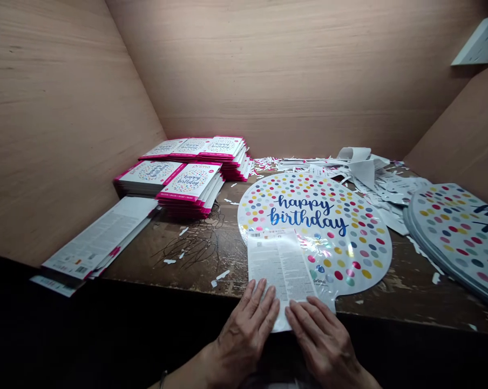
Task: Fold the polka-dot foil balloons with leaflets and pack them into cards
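A round foil balloon (320, 227) printed with "happy birthday" and coloured dots lies flat on the worn wooden table (401, 286). A printed white leaflet (278, 265) lies on its lower left part, running down towards the balloon's neck at the table's front edge. My left hand (246, 329) rests flat on the leaflet's lower end, fingers apart. Beside it, my right hand (319, 337) presses on the leaflet's edge and the foil neck. Neither hand grips anything.
Stacks of pink-edged balloon packets (189, 183) stand at the back left, with printed sheets (98, 243) at the table's left edge. A pile of foil balloons (458, 240) lies right. Paper offcuts (361, 173) and dark threads (191, 243) litter the table. Plywood walls (53, 124) enclose it.
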`<action>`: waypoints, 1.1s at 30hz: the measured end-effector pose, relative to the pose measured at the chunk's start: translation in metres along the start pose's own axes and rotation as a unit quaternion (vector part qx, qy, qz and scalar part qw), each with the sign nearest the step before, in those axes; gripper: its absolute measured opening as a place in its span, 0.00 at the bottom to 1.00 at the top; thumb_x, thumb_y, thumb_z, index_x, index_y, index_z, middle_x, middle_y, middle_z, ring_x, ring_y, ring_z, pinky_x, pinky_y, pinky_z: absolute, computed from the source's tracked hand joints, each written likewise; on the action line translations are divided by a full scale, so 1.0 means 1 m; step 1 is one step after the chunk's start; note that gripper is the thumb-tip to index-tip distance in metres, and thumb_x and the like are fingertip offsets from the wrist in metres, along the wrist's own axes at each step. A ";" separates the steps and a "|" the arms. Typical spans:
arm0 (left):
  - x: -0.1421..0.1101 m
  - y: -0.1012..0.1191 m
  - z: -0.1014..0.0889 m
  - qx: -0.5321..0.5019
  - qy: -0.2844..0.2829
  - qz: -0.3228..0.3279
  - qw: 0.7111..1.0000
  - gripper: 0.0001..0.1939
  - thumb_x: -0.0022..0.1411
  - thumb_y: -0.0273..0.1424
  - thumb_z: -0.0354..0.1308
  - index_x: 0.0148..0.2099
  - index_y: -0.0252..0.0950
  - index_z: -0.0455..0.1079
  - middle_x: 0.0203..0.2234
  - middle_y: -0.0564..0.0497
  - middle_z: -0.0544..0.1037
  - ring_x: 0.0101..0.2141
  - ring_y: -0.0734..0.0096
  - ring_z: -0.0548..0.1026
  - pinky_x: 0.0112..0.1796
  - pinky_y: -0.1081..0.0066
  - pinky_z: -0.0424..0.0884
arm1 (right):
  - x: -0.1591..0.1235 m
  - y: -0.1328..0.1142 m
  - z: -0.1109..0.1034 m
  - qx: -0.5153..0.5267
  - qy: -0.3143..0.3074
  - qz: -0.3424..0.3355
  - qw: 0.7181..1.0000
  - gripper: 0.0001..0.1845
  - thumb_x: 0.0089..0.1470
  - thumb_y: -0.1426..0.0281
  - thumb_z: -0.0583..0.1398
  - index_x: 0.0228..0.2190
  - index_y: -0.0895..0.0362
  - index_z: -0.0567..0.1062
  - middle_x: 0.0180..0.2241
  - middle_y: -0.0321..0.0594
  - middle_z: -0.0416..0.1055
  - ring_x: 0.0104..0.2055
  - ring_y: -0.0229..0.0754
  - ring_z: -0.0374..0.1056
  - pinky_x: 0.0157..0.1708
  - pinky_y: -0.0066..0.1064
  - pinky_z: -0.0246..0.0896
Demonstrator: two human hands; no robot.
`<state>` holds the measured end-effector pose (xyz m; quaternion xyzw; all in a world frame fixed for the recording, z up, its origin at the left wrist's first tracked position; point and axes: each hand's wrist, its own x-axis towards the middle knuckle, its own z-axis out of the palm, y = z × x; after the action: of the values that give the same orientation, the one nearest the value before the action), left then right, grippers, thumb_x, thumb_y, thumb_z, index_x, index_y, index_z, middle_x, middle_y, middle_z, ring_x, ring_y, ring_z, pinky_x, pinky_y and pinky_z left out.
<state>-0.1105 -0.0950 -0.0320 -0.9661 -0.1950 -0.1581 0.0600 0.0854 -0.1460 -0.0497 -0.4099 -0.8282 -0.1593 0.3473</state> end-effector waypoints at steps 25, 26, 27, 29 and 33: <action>0.142 -0.059 -0.122 -0.473 0.056 -0.370 0.798 0.10 0.45 0.33 0.59 0.22 0.29 0.72 0.15 0.55 0.64 0.20 0.78 0.61 0.21 0.77 0.53 | 0.146 0.079 -0.076 0.022 -0.191 0.109 0.975 0.13 0.47 0.79 0.51 0.35 0.59 0.71 0.29 0.41 0.70 0.28 0.41 0.66 0.26 0.29 0.55; 0.141 -0.061 -0.117 -0.488 0.050 -0.377 0.786 0.10 0.45 0.33 0.59 0.23 0.29 0.73 0.15 0.55 0.65 0.20 0.77 0.62 0.21 0.77 0.53 | 0.146 0.079 -0.071 0.033 -0.197 0.123 0.972 0.13 0.46 0.79 0.51 0.33 0.59 0.71 0.28 0.41 0.70 0.27 0.40 0.65 0.25 0.29 0.54; 0.140 -0.064 -0.112 -0.500 0.045 -0.383 0.775 0.10 0.44 0.33 0.59 0.24 0.29 0.73 0.16 0.55 0.66 0.20 0.77 0.62 0.21 0.77 0.54 | 0.147 0.080 -0.066 0.057 -0.199 0.133 0.969 0.12 0.46 0.79 0.50 0.32 0.59 0.71 0.26 0.40 0.70 0.26 0.39 0.64 0.25 0.29 0.53; 0.137 -0.068 -0.104 -0.525 0.034 -0.389 0.757 0.10 0.44 0.33 0.60 0.24 0.29 0.73 0.16 0.55 0.66 0.20 0.78 0.62 0.21 0.77 0.54 | 0.148 0.083 -0.060 0.154 -0.199 0.153 0.956 0.12 0.47 0.78 0.50 0.31 0.59 0.71 0.25 0.38 0.69 0.25 0.38 0.62 0.25 0.28 0.53; 0.130 -0.072 -0.096 -0.571 0.014 -0.387 0.724 0.11 0.42 0.33 0.62 0.25 0.29 0.73 0.16 0.55 0.68 0.20 0.78 0.63 0.22 0.77 0.57 | 0.146 0.096 -0.057 0.462 -0.232 0.281 0.809 0.09 0.43 0.73 0.55 0.28 0.61 0.74 0.24 0.36 0.70 0.27 0.37 0.63 0.27 0.27 0.56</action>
<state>-0.0529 0.0008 0.1047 -0.6561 -0.4241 -0.2624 -0.5665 0.1248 -0.0354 0.0917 -0.4408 -0.7088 0.4465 0.3223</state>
